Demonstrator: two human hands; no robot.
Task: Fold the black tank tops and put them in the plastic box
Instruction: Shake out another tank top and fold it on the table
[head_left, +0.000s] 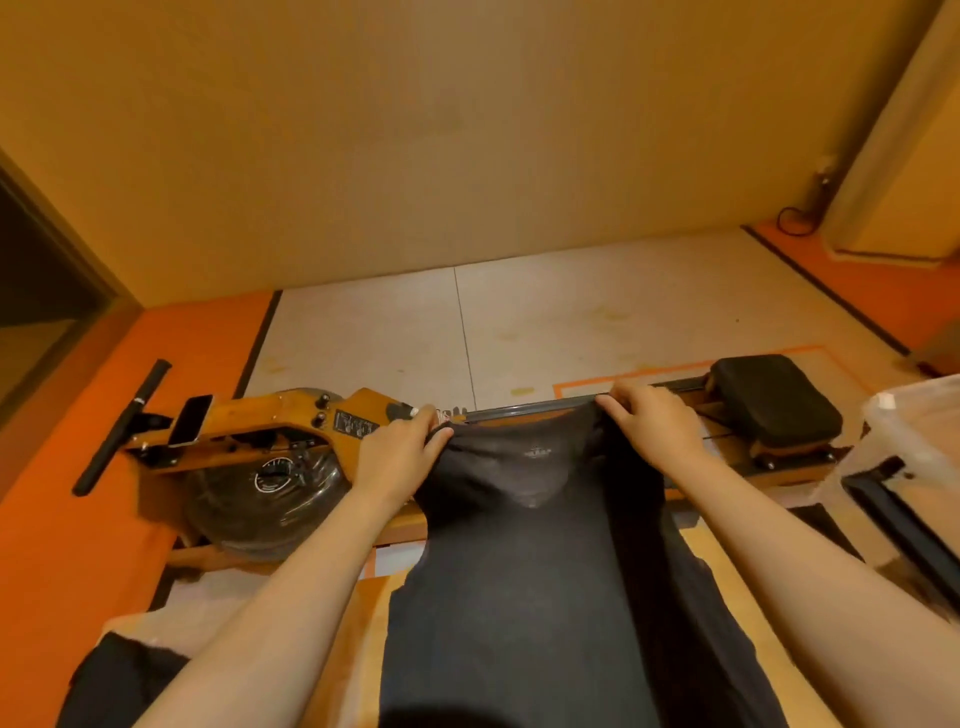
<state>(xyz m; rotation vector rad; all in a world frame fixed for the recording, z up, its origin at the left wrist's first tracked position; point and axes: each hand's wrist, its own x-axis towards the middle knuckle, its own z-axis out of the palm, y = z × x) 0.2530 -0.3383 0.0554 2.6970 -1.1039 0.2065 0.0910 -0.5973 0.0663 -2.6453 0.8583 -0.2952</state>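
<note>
The left hand (400, 457) and right hand (657, 423) each pinched a top corner of the black tank top (545, 582) with curled fingers (434, 422), holding it spread above the counter (358, 639) and hiding part of the wooden rowing machine (291, 431) beyond, the plastic box (919, 431) at far right.

Home gym corner: wooden rowing machine (322, 431), orange flooring (62, 519)

Worn on the head, one wide-angle view only. Looking forward and down, close over the tank top (545, 571) in the near field, out to the rowing machine (291, 431), the floor (571, 322) and the far wall (415, 130).
</note>
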